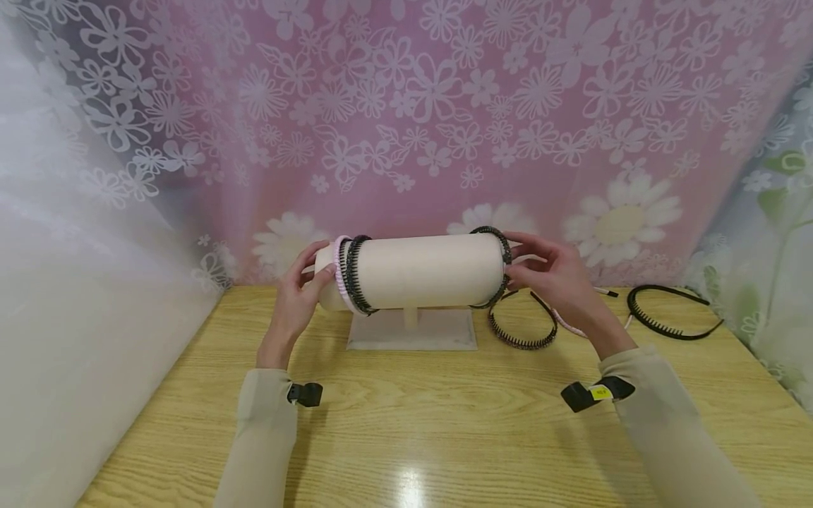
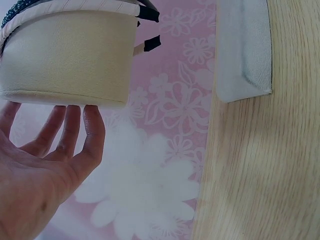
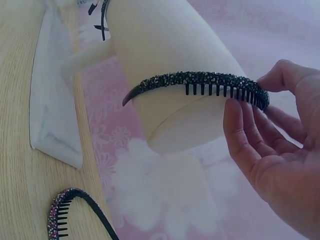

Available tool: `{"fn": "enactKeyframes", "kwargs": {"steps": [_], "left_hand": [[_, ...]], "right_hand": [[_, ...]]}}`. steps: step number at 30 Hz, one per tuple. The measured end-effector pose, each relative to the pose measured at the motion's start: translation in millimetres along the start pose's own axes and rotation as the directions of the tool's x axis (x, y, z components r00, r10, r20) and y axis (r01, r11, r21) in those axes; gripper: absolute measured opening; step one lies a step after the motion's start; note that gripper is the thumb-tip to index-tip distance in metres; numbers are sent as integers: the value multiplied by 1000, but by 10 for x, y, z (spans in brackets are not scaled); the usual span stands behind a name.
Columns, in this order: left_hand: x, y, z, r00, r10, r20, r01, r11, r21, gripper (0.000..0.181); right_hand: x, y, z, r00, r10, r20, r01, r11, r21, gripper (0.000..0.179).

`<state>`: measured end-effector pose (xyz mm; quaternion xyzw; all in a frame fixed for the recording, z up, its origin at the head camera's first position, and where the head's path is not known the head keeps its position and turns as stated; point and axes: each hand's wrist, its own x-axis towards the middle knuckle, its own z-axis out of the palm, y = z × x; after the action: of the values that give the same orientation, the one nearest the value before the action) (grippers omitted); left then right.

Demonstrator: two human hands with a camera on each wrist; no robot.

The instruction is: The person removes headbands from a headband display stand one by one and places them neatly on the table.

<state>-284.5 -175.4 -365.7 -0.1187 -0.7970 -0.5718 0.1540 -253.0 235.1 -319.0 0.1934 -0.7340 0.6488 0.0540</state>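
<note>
A cream padded roll (image 1: 425, 271) lies crosswise on a post above a pale base (image 1: 411, 331), forming a headband stand. My left hand (image 1: 297, 296) holds its left end, thumb in front and fingertips against the end in the left wrist view. Beside that thumb, a pink headband (image 1: 343, 275) and dark toothed headbands (image 1: 357, 276) sit round the roll. At the right end, my right hand (image 1: 549, 271) pinches a black glittery toothed headband (image 3: 200, 79) between thumb and fingers. This headband arches over the roll, teeth inward, one tip showing past its side in the right wrist view.
On the wooden table (image 1: 406, 416), right of the base, lie a glittery toothed headband (image 1: 524, 344), a partly hidden pink one (image 1: 568, 326) and a plain black toothed one (image 1: 660, 329). A pink floral curtain (image 1: 406, 141) hangs close behind the stand.
</note>
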Motion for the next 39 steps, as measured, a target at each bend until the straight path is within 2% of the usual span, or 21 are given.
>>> {"fn": "enactKeyframes", "kwargs": {"steps": [5,14,24,32,39], "left_hand": [[-1,1,0,1000,6,2,-6,1000,-2,46],[-5,-3,-3,1000,9,1,-9,1000,-3,48],[-6,-1,0,1000,8,3,-8,1000,3,49],[-9,-5,-5,1000,14,4,-14,1000,2,48],[-3,2,-4,1000,18,4,-18,1000,0,48]], "right_hand": [[1,-3,18,999,37,-22,-36,999,32,52],[3,6,23,997,58,-56,-61,996,-61,50],[-19,4,14,995,76,-66,-76,997,10,51],[-33,56,-30,995,84,-61,-76,989,126,46],[-52,81,-71,995,80,-65,-70,988,139,46]]}}
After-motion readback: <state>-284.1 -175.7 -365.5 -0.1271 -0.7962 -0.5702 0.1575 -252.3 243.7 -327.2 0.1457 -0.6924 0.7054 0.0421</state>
